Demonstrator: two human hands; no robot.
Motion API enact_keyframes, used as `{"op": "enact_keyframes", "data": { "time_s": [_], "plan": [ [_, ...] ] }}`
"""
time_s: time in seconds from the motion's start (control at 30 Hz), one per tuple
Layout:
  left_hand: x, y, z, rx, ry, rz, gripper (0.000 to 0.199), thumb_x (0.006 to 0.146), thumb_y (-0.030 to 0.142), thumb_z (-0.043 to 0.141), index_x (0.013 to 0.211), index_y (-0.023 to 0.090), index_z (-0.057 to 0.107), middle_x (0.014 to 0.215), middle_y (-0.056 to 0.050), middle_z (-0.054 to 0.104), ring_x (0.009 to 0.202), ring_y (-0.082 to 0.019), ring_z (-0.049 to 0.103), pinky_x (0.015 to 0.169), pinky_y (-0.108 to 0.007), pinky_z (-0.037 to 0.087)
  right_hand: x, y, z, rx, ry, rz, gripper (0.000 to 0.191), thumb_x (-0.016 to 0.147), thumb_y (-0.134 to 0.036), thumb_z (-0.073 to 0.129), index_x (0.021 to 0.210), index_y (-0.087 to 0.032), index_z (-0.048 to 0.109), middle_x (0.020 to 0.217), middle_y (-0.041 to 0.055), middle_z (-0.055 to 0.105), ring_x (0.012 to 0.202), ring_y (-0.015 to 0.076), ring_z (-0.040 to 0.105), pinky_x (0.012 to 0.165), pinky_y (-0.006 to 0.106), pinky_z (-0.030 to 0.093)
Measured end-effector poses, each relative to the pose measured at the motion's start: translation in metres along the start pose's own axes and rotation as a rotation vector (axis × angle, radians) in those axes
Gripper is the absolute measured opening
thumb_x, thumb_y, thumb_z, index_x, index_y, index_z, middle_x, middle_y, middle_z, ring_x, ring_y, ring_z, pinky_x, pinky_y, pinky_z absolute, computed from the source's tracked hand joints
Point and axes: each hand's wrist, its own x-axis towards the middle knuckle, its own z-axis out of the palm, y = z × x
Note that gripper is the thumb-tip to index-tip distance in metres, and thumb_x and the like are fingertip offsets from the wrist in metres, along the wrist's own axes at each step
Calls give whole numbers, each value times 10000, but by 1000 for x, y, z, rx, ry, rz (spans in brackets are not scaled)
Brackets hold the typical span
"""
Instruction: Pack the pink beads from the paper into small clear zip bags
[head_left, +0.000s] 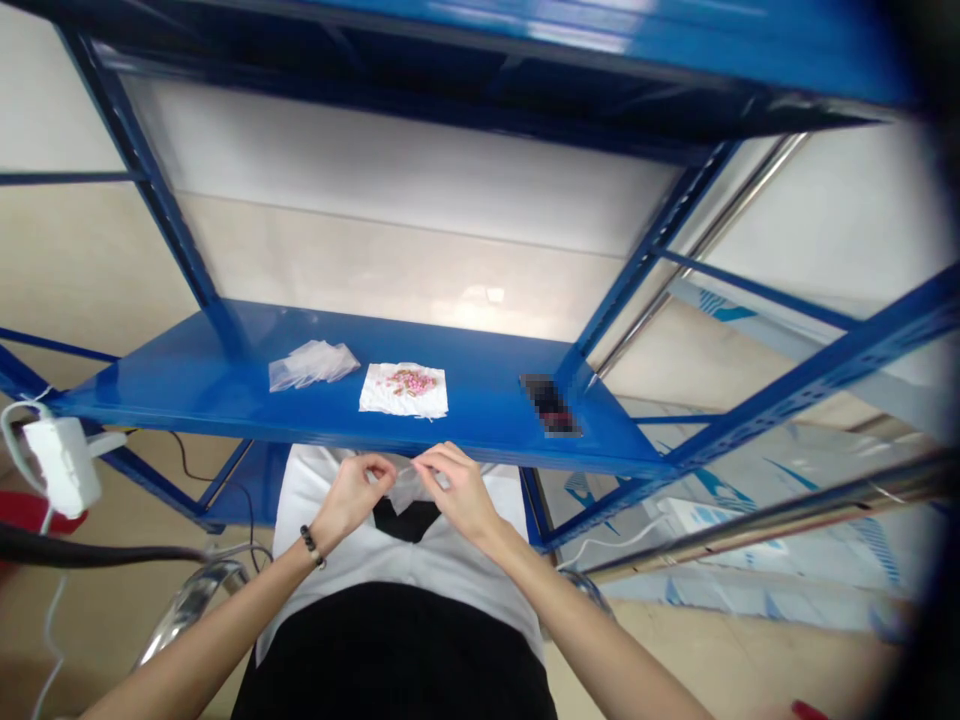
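Observation:
Above my lap, at the shelf's front edge, my left hand point(365, 482) and my right hand point(454, 482) face each other with fingertips pinched. Between them hangs a small translucent plastic bag point(406, 487), one side in each hand; its contents, if any, cannot be made out. Just beyond, a white sheet point(372, 399) lies flat on the blue shelf point(480, 400), bearing a pile of small pink and greenish pieces point(409, 381). To its left is a loose stack of clear plastic bags point(315, 364).
A dark, pixelated flat object point(551, 405) lies toward the shelf's right end. Blue uprights point(169, 215) and an upper shelf point(480, 60) frame the space. A white power strip point(61, 465) with cables hangs at the left, and metal tubes point(765, 535) cross the right side.

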Motion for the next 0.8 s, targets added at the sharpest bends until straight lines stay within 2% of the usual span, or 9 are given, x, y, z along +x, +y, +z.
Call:
{"op": "enact_keyframes", "data": {
  "time_s": [0.07, 0.13, 0.27, 0.37, 0.47, 0.63, 0.73, 0.8],
  "plan": [
    [1, 0, -1, 15, 11, 21, 204, 805, 316, 568, 762, 180, 713, 789, -48, 737, 721, -205, 651, 632, -301, 471, 18, 15, -6, -41, 106, 54, 203, 969, -253, 499, 933, -212, 695, 883, 49, 678, 853, 189, 599, 786, 320, 471],
    [-1, 1, -3, 47, 21, 62, 187, 815, 296, 563, 762, 190, 707, 790, -43, 735, 725, -203, 652, 638, -303, 464, 43, 36, -12, -155, 158, 95, 197, 956, -253, 512, 905, -214, 699, 865, 53, 670, 857, 199, 593, 787, 320, 459],
    [-6, 7, -9, 173, 51, 163, 151, 828, 240, 562, 741, 206, 682, 804, -36, 718, 793, -211, 638, 691, -317, 455, 92, 85, -15, -350, 126, 175, 142, 898, -206, 585, 838, -201, 713, 821, 50, 660, 839, 207, 582, 787, 316, 437],
    [-4, 9, -12, 300, 78, 219, 164, 847, 204, 541, 727, 207, 654, 794, -45, 691, 820, -228, 608, 733, -341, 450, 112, 107, -10, -396, 69, 184, 106, 872, -188, 624, 843, -196, 726, 818, 45, 665, 832, 203, 578, 787, 308, 434],
    [0, 10, -13, 399, 92, 255, 183, 862, 177, 520, 723, 207, 636, 782, -53, 669, 822, -238, 584, 748, -356, 446, 118, 114, -4, -428, 18, 157, 102, 869, -187, 637, 837, -202, 733, 840, 50, 672, 847, 203, 574, 782, 303, 431],
    [-4, 11, -11, 426, 82, 282, 154, 861, 174, 531, 754, 209, 637, 791, -47, 660, 842, -233, 574, 771, -348, 442, 116, 113, 3, -459, -45, 127, 144, 884, -168, 609, 821, -190, 737, 845, 70, 675, 839, 210, 557, 812, 317, 419],
    [-8, 11, -11, 419, 71, 284, 151, 861, 171, 532, 758, 204, 638, 801, -44, 662, 845, -229, 565, 782, -347, 431, 120, 110, 0, -456, -64, 136, 154, 882, -173, 601, 787, -172, 723, 833, 82, 662, 852, 215, 549, 806, 316, 417],
    [-8, 10, -12, 405, 71, 268, 153, 858, 166, 533, 756, 200, 642, 801, -43, 662, 841, -225, 562, 778, -343, 427, 124, 100, -5, -424, -33, 142, 165, 884, -182, 594, 765, -169, 708, 814, 76, 652, 852, 212, 551, 820, 320, 420]
  ]
}}
